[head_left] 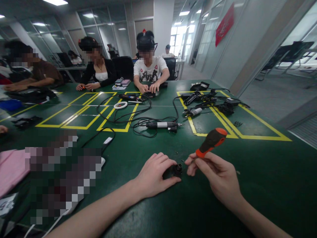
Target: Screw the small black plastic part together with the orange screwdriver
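My left hand (158, 175) rests on the green table, its fingers and thumb closed around a small black part (177, 170) with a round metal-looking opening on top. Just to the right, my right hand (218, 177) grips a screwdriver (211, 142) with a black and orange handle between thumb and fingers. The handle leans up and to the right; its shaft is hidden by my fingers. A few tiny dark bits, perhaps screws (182, 161), lie on the table between and beyond my hands.
Ahead lie a black and silver electric screwdriver (160, 125), looped black cables (119, 119), a white ring (120, 105) and a pile of black parts (195, 97). Blurred-out flat things (71, 178) and pink cloth (13, 168) are at left. Co-workers sit across the table (260, 158).
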